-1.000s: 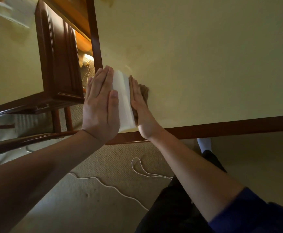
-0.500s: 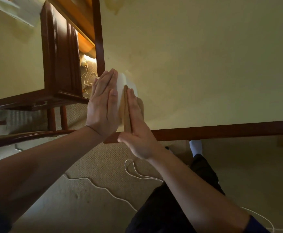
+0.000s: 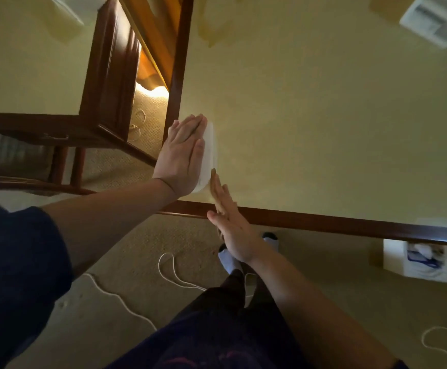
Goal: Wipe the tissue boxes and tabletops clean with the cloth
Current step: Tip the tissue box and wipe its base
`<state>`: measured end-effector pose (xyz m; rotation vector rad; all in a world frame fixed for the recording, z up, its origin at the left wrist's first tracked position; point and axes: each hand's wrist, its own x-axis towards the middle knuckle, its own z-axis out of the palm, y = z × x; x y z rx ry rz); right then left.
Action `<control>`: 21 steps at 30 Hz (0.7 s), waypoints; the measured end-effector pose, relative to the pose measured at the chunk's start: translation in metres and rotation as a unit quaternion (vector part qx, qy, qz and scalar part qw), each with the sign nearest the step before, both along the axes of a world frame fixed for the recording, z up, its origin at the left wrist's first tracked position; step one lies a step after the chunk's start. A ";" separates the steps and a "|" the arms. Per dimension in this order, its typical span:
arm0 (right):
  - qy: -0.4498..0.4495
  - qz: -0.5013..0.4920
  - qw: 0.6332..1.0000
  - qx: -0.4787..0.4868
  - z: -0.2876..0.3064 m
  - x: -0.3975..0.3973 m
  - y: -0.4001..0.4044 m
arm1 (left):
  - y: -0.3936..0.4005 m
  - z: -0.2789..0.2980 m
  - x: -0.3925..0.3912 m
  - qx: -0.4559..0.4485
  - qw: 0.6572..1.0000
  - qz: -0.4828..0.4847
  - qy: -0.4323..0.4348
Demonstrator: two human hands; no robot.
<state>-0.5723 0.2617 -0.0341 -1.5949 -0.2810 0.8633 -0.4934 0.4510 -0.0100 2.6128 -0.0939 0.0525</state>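
A white cloth (image 3: 209,153) lies folded on the pale yellow tabletop (image 3: 323,129) near its front left corner. My left hand (image 3: 181,158) presses flat on the cloth with straight fingers, covering most of it. My right hand (image 3: 230,225) stands on its edge with straight fingers, its fingertips just right of the cloth and its palm over the table's dark wooden front rim (image 3: 323,222). It holds nothing. One tissue box (image 3: 438,20) sits on the tabletop at the far right; another tissue box (image 3: 416,259) stands on the carpet below the table's edge.
A dark wooden cabinet (image 3: 108,83) with a second pale top stands to the left, with a narrow gap to the table. White cords (image 3: 169,270) lie looped on the beige carpet. My feet in white socks (image 3: 227,258) are under the table edge.
My right hand has slid back from beside the cloth toward the table's front rim. My left hand stays flat on the cloth. The view has widened to the right.
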 end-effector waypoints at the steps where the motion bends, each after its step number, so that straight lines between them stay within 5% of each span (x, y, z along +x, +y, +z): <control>1: -0.006 0.003 1.000 -0.011 0.004 -0.003 -0.008 | 0.000 0.002 0.000 -0.001 1.000 0.001 0.007; 5: -0.035 -0.065 0.993 -0.093 0.018 -0.001 -0.029 | -0.001 0.005 -0.002 0.002 1.000 -0.003 0.028; 9: -0.215 -0.010 0.946 -0.242 0.027 0.015 -0.044 | -0.001 0.008 -0.004 -0.002 0.999 -0.003 0.032; 13: -0.218 -0.050 0.911 -0.348 0.040 0.039 -0.072 | -0.002 0.011 -0.006 -0.008 0.999 -0.002 0.032; 21: -0.286 -0.183 0.855 -0.391 0.056 0.108 -0.147 | -0.001 0.004 -0.005 0.006 1.000 0.003 0.025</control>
